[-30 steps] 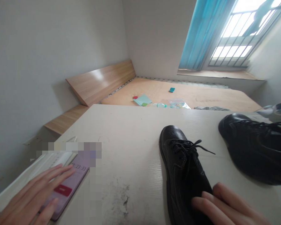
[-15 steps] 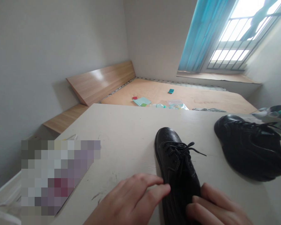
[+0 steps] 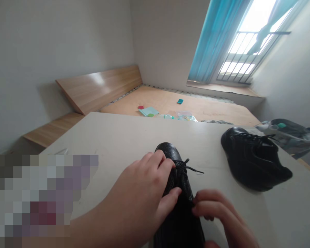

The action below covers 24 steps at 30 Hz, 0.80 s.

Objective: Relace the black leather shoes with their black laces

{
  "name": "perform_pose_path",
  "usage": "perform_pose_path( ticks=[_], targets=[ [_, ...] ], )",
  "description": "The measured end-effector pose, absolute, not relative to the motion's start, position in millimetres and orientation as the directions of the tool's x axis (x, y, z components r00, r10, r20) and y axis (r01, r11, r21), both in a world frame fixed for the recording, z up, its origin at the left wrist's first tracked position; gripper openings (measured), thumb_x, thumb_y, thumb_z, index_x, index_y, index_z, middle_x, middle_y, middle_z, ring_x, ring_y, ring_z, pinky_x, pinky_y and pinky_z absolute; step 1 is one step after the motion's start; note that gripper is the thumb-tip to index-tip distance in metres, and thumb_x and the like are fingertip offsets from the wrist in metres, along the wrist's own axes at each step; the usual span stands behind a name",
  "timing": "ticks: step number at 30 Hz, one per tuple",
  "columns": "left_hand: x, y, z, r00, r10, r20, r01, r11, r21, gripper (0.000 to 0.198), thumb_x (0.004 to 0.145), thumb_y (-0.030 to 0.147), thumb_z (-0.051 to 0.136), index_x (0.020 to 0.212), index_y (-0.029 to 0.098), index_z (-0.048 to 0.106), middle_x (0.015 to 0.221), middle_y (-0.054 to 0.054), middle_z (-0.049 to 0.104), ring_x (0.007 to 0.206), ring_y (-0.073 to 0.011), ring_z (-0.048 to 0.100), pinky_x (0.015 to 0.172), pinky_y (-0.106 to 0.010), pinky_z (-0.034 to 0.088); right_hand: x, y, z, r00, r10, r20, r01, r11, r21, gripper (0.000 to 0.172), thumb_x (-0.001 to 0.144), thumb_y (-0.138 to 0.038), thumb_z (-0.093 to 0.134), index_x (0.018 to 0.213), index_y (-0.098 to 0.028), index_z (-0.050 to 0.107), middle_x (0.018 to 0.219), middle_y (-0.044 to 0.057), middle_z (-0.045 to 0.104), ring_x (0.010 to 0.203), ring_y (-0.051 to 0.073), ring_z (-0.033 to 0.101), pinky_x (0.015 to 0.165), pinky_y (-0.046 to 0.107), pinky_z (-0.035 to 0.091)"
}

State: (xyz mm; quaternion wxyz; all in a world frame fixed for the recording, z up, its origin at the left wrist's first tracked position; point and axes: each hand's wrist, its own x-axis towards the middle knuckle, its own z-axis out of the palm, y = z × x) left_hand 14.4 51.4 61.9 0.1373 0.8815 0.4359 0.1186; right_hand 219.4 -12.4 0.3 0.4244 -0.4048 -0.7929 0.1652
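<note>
A black lace-up leather shoe [image 3: 179, 218] lies on the white table in front of me, toe pointing away, its heel end cut off by the lower edge of the view. My left hand [image 3: 144, 189] is laid across the shoe's left side, fingers bent over the upper near the tied black laces [image 3: 184, 168] and thumb at the opening. At the opening's right edge, the bent fingers of my right hand [image 3: 219, 208] pinch the rim. The second black shoe [image 3: 253, 163] stands apart on the right, its laces showing.
The white table [image 3: 113, 137] carries both shoes. A pixelated, blurred-out item [image 3: 54, 193] lies at its left edge. Beyond is a bed [image 3: 217, 112] with small packets and plastic bags, plus a wooden headboard [image 3: 100, 86]. A grey bag [image 3: 294, 137] sits past the right corner.
My left hand has moved forward from the shoe's side onto its upper by the laces. My right hand has shifted forward along the rim. The view has turned slightly right.
</note>
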Motion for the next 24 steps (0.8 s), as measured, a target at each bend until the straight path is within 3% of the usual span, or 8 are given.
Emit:
perform_pose_path(
  ticks=[4,9,12,15,19,21,24],
  targets=[
    [15.6,56.5,62.7,0.61,0.791,0.037,0.678,-0.546,0.492,0.009,0.089,0.026,0.055,0.097,0.023,0.057,0.103,-0.003,0.055,0.096,-0.025,0.055,0.081,-0.044,0.049,221.8,-7.2,-6.9,-0.063,0.879,0.472,0.558,0.423,-0.714,0.03,0.099,-0.031,0.045,0.129,-0.028,0.046,0.111,0.005,0.051,0.076,0.011,0.055,0.068,0.02,0.052],
    [13.5,58.2,60.7,0.606,0.792,0.076,0.635,-0.54,0.553,0.006,0.088,0.026,0.055,0.093,0.024,0.055,0.1,-0.001,0.055,0.097,-0.0243,0.054,0.082,-0.044,0.047,219.4,5.0,-11.4,-0.069,0.919,0.389,0.599,0.35,-0.721,0.041,0.101,-0.032,0.042,0.141,-0.038,0.037,0.123,0.004,0.044,0.084,0.011,0.057,0.071,0.02,0.053],
    [11.9,58.6,60.1,0.614,0.786,0.079,0.646,-0.557,0.521,0.01,0.088,0.028,0.054,0.096,0.023,0.056,0.103,-0.002,0.055,0.097,-0.0253,0.055,0.082,-0.045,0.047,219.0,10.1,-9.4,-0.108,0.929,0.354,0.596,0.346,-0.725,0.035,0.1,-0.031,0.044,0.135,-0.039,0.045,0.12,0.003,0.047,0.089,0.012,0.058,0.069,0.02,0.052],
    [10.8,57.5,60.8,0.624,0.778,0.068,0.663,-0.574,0.48,0.01,0.087,0.027,0.053,0.095,0.022,0.057,0.103,-0.004,0.054,0.095,-0.0261,0.055,0.08,-0.044,0.049,219.0,15.6,-2.3,-0.133,0.93,0.341,0.601,0.35,-0.718,0.019,0.099,-0.029,0.047,0.114,-0.033,0.058,0.107,0.002,0.054,0.085,0.013,0.057,0.068,0.023,0.05],
    [11.6,56.1,61.9,0.638,0.765,0.092,0.66,-0.604,0.447,0.011,0.086,0.023,0.051,0.095,0.021,0.057,0.104,-0.005,0.054,0.096,-0.0269,0.054,0.08,-0.044,0.048,217.1,26.6,17.4,-0.214,0.912,0.349,0.672,0.397,-0.625,0.013,0.098,-0.026,0.048,0.089,-0.025,0.058,0.093,0.002,0.056,0.084,0.017,0.053,0.071,0.029,0.045],
    [12.8,55.9,62.1,0.646,0.754,0.119,0.64,-0.621,0.452,0.01,0.085,0.021,0.05,0.092,0.021,0.057,0.103,-0.005,0.055,0.096,-0.0266,0.054,0.079,-0.043,0.048,215.3,33.4,30.3,-0.288,0.911,0.294,0.704,0.41,-0.58,0.014,0.098,-0.025,0.047,0.088,-0.023,0.056,0.092,0.002,0.056,0.087,0.018,0.052,0.075,0.032,0.044],
    [13.6,54.5,63.1,0.636,0.748,0.189,0.586,-0.627,0.514,0.008,0.086,0.019,0.049,0.089,0.022,0.056,0.097,-0.003,0.058,0.093,-0.0245,0.054,0.076,-0.039,0.045,213.1,43.9,51.9,-0.404,0.91,0.096,0.721,0.381,-0.578,0.009,0.097,-0.025,0.049,0.089,-0.022,0.053,0.093,0.002,0.055,0.086,0.018,0.051,0.075,0.032,0.044]
  ],
)
